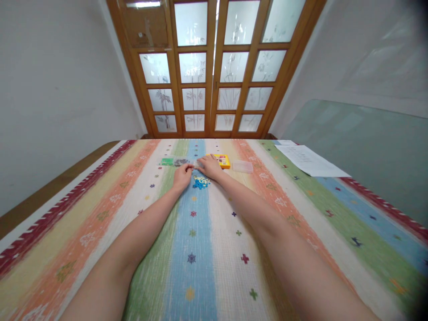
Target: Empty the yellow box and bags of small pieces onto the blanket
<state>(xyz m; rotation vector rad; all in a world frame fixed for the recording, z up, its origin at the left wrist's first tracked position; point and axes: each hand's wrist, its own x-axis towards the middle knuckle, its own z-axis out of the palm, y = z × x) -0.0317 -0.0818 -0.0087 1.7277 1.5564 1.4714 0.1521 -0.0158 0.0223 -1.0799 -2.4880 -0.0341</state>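
My left hand [183,177] is closed in a pinch at the near side of a row of small clear boxes; what its fingertips hold is too small to tell. My right hand [211,167] reaches in from the right, its fingers and thumb around the end of a clear plastic box [195,163], partly covering it. The fingertips of both hands nearly meet there. Just in front lies a loose pile of tiny blue and pale yellow pieces [201,183]. To the left are a box of green pieces [166,162] and a box of dark pieces [181,162].
Behind my right hand sits a yellow box [224,161], partly hidden. A clear plastic container [242,166] stands to its right. White printed sheets [310,160] lie at the far right of the striped tablecloth [192,276]. Wooden glass-paned doors [213,102] stand beyond the table.
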